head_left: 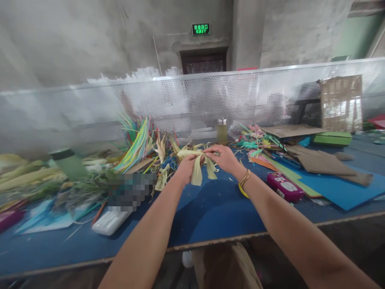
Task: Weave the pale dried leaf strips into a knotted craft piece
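Pale yellow-green strips of corn husk [197, 173] are gathered between my two hands above the blue table, their loose ends fanning out and hanging down. My left hand [185, 167] is closed around the gathered part from the left. From the right, my right hand [223, 159] pinches the same husk near its middle, fingertips close to the left hand's. Something thin may lie in the right fingers, but it is too small to make out. Dry husk pieces [162, 178] lie just left of my left hand. Under my right wrist, a yellow ring-shaped thing [243, 191] shows partly.
Colourful thin strips [136, 142] stand in a bundle at back left, near a green bottle [69, 163]. A white device [110, 220] lies front left. On the right are a magenta pack [284, 187], blue sheets [345, 192] and cardboard [321, 160]. A perforated metal screen [222, 90] closes the back.
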The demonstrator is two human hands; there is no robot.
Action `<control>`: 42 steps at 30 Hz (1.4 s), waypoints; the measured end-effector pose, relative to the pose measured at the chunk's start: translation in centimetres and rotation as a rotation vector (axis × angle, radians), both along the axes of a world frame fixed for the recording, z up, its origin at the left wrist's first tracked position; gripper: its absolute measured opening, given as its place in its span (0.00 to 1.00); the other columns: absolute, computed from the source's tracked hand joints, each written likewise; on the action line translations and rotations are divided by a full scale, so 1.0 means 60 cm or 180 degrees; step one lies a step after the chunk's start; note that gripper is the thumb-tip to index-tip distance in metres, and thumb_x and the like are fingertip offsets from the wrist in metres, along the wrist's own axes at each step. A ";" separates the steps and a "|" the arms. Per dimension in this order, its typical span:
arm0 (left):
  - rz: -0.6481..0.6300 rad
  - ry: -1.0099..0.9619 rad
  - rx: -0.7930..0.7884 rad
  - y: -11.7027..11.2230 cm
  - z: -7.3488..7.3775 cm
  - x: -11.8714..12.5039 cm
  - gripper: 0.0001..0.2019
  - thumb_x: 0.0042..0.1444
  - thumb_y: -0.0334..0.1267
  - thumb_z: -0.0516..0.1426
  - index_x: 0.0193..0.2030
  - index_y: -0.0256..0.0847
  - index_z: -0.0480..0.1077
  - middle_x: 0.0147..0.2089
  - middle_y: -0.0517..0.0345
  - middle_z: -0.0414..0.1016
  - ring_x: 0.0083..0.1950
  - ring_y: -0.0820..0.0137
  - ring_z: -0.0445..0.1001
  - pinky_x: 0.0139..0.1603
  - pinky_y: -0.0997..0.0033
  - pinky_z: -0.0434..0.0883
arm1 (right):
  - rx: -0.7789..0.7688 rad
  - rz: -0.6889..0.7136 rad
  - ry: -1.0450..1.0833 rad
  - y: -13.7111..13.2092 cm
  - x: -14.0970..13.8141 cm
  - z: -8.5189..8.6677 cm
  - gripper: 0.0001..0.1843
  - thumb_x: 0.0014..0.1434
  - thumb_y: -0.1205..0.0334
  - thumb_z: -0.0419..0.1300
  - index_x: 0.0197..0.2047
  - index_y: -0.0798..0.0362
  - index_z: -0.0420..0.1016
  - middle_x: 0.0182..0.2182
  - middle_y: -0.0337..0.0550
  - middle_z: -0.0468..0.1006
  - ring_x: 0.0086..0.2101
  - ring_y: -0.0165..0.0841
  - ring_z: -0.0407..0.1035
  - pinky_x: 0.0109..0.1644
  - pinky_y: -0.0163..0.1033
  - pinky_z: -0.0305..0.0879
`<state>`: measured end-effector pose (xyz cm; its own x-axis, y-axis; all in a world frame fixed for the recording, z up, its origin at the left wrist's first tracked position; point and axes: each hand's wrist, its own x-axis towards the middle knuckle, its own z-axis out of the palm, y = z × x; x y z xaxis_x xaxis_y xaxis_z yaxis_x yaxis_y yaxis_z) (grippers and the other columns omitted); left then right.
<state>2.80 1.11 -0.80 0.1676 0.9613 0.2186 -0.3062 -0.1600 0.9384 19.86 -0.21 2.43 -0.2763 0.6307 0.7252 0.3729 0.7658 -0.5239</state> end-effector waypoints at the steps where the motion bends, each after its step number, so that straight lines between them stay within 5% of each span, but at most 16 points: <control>1: 0.0015 0.0000 -0.0020 -0.003 0.002 0.001 0.13 0.40 0.41 0.69 0.30 0.37 0.74 0.22 0.59 0.71 0.25 0.73 0.69 0.29 0.72 0.67 | -0.0071 0.0034 0.0005 0.001 -0.001 -0.001 0.07 0.58 0.60 0.60 0.38 0.49 0.79 0.38 0.43 0.80 0.40 0.34 0.72 0.48 0.41 0.65; 11: -0.0420 0.0050 -0.0190 -0.003 0.004 -0.009 0.13 0.38 0.39 0.70 0.30 0.36 0.76 0.22 0.62 0.69 0.21 0.79 0.63 0.24 0.76 0.63 | -0.1572 0.0634 0.0824 0.011 -0.003 -0.010 0.12 0.49 0.54 0.66 0.30 0.54 0.74 0.28 0.40 0.75 0.29 0.28 0.67 0.36 0.37 0.64; 18: -0.0354 0.0394 -0.0319 -0.002 0.001 -0.012 0.14 0.36 0.41 0.70 0.29 0.37 0.75 0.21 0.62 0.69 0.19 0.79 0.63 0.21 0.76 0.60 | -0.2354 0.0831 0.0762 0.011 0.006 -0.009 0.11 0.46 0.57 0.67 0.29 0.54 0.72 0.25 0.38 0.73 0.26 0.27 0.63 0.31 0.36 0.59; 27: -0.0367 0.0999 0.0185 -0.004 0.001 -0.024 0.09 0.40 0.40 0.66 0.24 0.38 0.73 0.22 0.61 0.69 0.23 0.75 0.64 0.28 0.72 0.61 | -0.2080 0.0840 0.0280 0.021 0.010 -0.025 0.09 0.44 0.60 0.67 0.28 0.55 0.74 0.24 0.37 0.72 0.26 0.27 0.62 0.33 0.37 0.58; 34: -0.0023 0.1578 0.0669 0.006 -0.005 -0.023 0.08 0.40 0.39 0.66 0.20 0.37 0.74 0.21 0.61 0.68 0.24 0.75 0.61 0.28 0.72 0.58 | -0.1859 0.0407 0.0053 0.027 0.002 -0.036 0.04 0.42 0.68 0.64 0.26 0.56 0.74 0.24 0.37 0.73 0.26 0.27 0.63 0.33 0.35 0.58; 42: -0.0304 0.1055 0.0144 -0.004 0.000 -0.020 0.12 0.38 0.43 0.68 0.26 0.36 0.77 0.25 0.59 0.71 0.28 0.75 0.64 0.34 0.71 0.64 | -0.2033 0.0621 0.0321 0.016 0.009 -0.020 0.08 0.46 0.64 0.65 0.31 0.55 0.72 0.25 0.37 0.71 0.25 0.25 0.61 0.32 0.34 0.58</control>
